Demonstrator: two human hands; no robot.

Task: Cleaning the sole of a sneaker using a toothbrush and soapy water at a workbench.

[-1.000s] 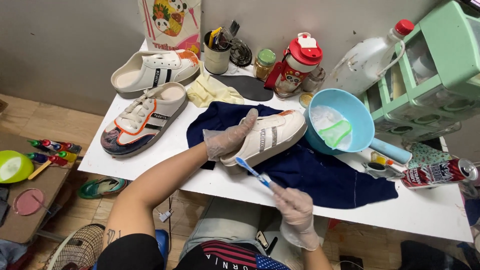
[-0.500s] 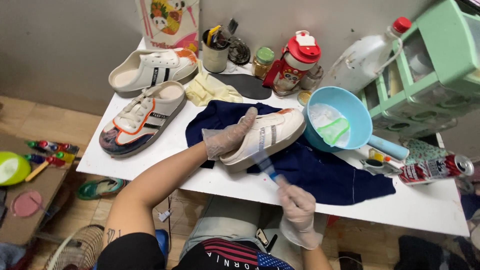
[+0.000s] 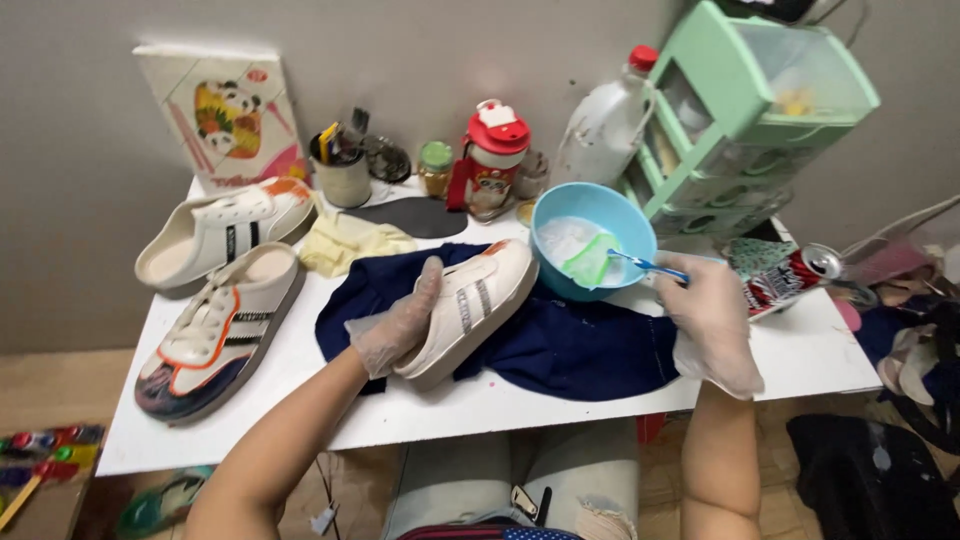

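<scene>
Shoe (image 3: 470,310) lay on the dark cloth (image 3: 560,340) at table centre, your left hand (image 3: 395,325) clasping its heel. Right of it, your right hand (image 3: 710,310) pinched a toothbrush (image 3: 645,265), bristles dipped in the blue bowl (image 3: 590,240); scrubbing looked unfinished.

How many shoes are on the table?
3. One white shoe lies on the dark blue cloth, held by the left hand. Two more sit at the table's left end: a white one behind a white-and-orange one. More may be hidden.
</scene>
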